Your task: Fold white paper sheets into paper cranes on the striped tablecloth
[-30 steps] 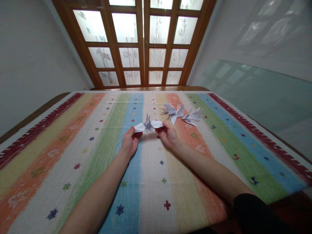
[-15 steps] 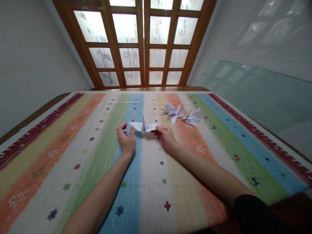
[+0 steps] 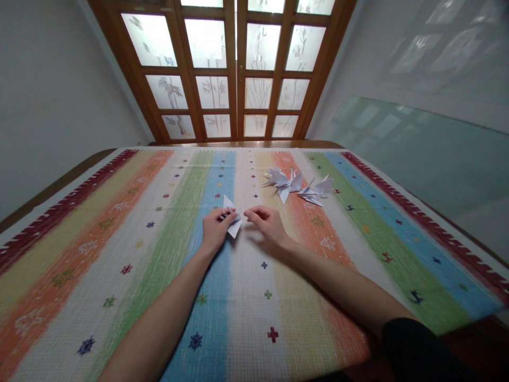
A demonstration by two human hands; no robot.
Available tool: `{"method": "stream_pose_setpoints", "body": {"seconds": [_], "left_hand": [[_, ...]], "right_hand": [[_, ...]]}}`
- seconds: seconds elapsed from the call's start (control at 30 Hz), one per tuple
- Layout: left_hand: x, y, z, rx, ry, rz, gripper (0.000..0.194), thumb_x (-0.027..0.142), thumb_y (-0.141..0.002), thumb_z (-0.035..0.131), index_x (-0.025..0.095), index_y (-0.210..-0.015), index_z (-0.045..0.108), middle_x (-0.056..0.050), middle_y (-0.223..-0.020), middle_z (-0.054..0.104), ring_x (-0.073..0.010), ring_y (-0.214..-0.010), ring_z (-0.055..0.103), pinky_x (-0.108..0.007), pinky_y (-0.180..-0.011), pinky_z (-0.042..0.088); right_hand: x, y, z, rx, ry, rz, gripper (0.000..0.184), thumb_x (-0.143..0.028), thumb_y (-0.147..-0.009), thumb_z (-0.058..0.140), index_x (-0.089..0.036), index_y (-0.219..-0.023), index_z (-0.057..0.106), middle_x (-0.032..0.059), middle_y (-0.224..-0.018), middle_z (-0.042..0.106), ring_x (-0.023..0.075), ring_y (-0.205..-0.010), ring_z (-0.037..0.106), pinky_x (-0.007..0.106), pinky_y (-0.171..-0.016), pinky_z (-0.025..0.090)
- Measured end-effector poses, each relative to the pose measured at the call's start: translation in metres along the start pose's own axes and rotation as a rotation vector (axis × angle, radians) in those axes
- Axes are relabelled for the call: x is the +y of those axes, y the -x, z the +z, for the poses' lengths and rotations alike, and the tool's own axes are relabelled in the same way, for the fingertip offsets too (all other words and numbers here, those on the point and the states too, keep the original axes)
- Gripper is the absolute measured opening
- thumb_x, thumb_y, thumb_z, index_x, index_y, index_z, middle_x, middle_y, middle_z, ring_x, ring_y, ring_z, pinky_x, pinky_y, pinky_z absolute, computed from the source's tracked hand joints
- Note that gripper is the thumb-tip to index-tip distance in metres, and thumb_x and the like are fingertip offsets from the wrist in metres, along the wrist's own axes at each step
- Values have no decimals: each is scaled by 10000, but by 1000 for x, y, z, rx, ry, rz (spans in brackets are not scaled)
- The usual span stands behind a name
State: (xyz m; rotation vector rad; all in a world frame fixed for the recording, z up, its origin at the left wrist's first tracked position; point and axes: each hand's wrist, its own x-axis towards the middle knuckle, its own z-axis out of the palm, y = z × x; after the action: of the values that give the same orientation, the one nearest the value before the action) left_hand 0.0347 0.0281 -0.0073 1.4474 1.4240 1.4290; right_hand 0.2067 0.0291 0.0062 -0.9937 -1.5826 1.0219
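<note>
My left hand (image 3: pixel 214 231) is closed on a small white folded paper crane (image 3: pixel 233 223), pinching it between thumb and fingers just above the striped tablecloth (image 3: pixel 159 276). The crane is turned on edge, one wing pointing up and one down. My right hand (image 3: pixel 267 224) rests on the cloth just right of it. Its fingers are curled in a loose pinch a little apart from the paper, with nothing visible in them. Both forearms stretch out over the table.
Two finished white paper cranes (image 3: pixel 283 183) (image 3: pixel 317 191) lie side by side further back on the right. A wooden glazed door (image 3: pixel 238 69) stands behind the table. A glass panel (image 3: pixel 417 154) leans along the right wall.
Both hands were holding the crane spread by its wings. The right hand has let go, and the left hand has taken the crane and turned it on edge, closer to the cloth.
</note>
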Motion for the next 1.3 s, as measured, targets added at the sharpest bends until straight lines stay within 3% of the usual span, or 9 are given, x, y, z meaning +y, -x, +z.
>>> {"method": "stream_pose_setpoints", "body": {"seconds": [0.1, 0.27, 0.37, 0.47, 0.6, 0.73, 1.0, 1.3], "left_hand": [[5, 5, 3, -119, 16, 38, 155, 337, -710, 702, 187, -678, 719, -24, -775, 726, -129, -617, 579, -274, -627, 452], [7, 11, 7, -188, -58, 167, 182, 334, -732, 706, 199, -617, 665, 23, -598, 603, -122, -583, 519, -267, -610, 414], [7, 12, 8, -213, -109, 236, 218, 309, -756, 691, 195, -582, 627, 20, -599, 596, -132, -620, 533, -273, -642, 420], [8, 12, 9, -224, -157, 282, 201, 244, -757, 680, 193, -574, 616, 19, -606, 605, -137, -643, 547, -274, -664, 428], [9, 14, 8, -226, -190, 304, 138, 205, -767, 672, 196, -629, 667, 18, -629, 628, -132, -637, 543, -267, -655, 427], [9, 14, 9, -234, -186, 309, 54, 213, -777, 685, 209, -759, 736, 6, -696, 676, -133, -649, 558, -267, -653, 431], [9, 16, 9, -189, -170, 281, 75, 261, -789, 690, 209, -782, 743, 11, -680, 670, -121, -602, 539, -265, -632, 440], [14, 18, 10, -83, -99, 242, 145, 327, -807, 671, 207, -800, 753, -29, -765, 737, -144, -666, 596, -293, -687, 485]], "right_hand": [[0, -7, -9, 14, 55, -129, 200, -307, -794, 660, -179, -937, 717, 62, -883, 729, 150, -714, 637, 278, -661, 510], [-2, -8, -12, -110, 201, -371, 227, -225, -867, 605, -204, -1077, 689, 62, -941, 716, 144, -733, 645, 258, -609, 512], [-2, -7, -11, -136, 304, -561, 239, -160, -903, 552, -214, -1096, 683, 66, -931, 715, 161, -797, 654, 303, -714, 533], [0, -7, -12, -146, 429, -690, 247, -123, -915, 520, -211, -1080, 681, 75, -931, 716, 178, -848, 651, 323, -748, 529], [1, -6, -15, -90, 578, -761, 166, -136, -914, 544, -203, -941, 694, 61, -852, 709, 170, -779, 639, 300, -692, 512], [2, -8, -18, -41, 580, -854, 177, -118, -907, 543, -200, -835, 683, 49, -793, 700, 155, -712, 623, 276, -640, 490], [6, -15, -24, -123, 362, -669, 143, -89, -849, 605, -194, -777, 670, 29, -760, 701, 141, -707, 640, 267, -664, 495], [8, -16, -25, -168, 282, -586, 192, -85, -837, 569, -201, -780, 711, 40, -791, 716, 146, -737, 656, 279, -687, 513]]}}
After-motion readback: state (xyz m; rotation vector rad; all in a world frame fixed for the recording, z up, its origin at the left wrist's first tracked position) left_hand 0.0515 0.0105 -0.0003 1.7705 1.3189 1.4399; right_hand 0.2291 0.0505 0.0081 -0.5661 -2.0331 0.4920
